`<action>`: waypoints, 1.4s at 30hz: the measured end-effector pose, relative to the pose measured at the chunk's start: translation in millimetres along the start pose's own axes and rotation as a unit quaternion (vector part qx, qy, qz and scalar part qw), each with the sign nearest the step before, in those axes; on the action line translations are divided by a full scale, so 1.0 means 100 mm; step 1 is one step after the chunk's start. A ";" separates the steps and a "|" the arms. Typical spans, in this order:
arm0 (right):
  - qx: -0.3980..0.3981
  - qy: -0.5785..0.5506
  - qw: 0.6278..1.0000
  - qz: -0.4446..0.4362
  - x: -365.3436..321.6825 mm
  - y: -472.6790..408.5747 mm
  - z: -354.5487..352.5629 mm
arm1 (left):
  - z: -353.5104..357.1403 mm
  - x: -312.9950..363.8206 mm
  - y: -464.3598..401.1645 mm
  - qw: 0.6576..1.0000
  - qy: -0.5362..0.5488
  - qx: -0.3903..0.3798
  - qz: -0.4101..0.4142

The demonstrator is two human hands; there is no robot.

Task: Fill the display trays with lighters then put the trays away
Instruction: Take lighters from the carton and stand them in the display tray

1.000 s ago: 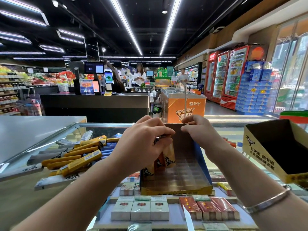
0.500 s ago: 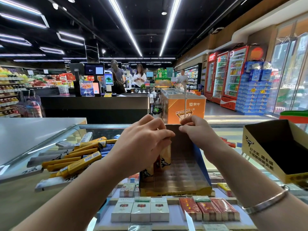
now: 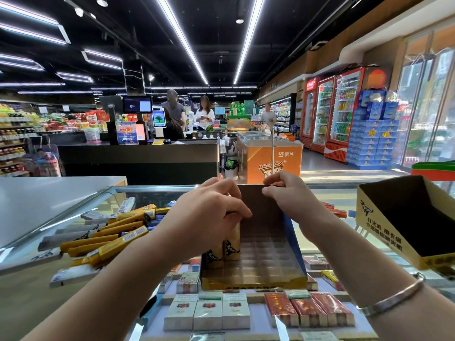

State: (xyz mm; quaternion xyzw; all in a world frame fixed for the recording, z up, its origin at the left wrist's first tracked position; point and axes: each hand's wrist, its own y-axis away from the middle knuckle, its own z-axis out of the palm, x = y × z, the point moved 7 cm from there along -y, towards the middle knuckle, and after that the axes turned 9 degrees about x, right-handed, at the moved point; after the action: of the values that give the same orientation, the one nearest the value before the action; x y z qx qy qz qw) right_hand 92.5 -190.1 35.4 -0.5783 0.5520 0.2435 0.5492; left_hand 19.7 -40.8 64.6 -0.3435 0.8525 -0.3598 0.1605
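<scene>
A cardboard display tray with blue sides, a yellow front lip and a clear slotted insert stands on the glass counter in front of me. My left hand grips a few tan lighters with black print and holds them upright in the tray's left slots. My right hand pinches the top edge of the tray's brown back wall. A second display tray, yellow and white with a dark inside, lies on the counter at the right.
Yellow and grey long packs lie piled on the glass at the left. Cigarette packs show under the glass near me. Beyond the counter stand a checkout desk, an orange freezer and several people.
My left hand has pushed the lighters a little lower and left into the tray's slots. My right hand has stayed on the back wall.
</scene>
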 end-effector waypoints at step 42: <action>0.138 0.531 0.831 -0.092 0.59 -0.39 -0.55 | 0.11 -0.22 0.06 0.987 0.005 0.038 -0.154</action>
State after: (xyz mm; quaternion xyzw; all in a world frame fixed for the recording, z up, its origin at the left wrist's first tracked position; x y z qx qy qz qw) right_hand 126.4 -270.2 12.8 -0.5852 0.7305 -0.2310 0.2655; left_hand 38.2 -27.4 53.5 -0.4628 0.7756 -0.4145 0.1117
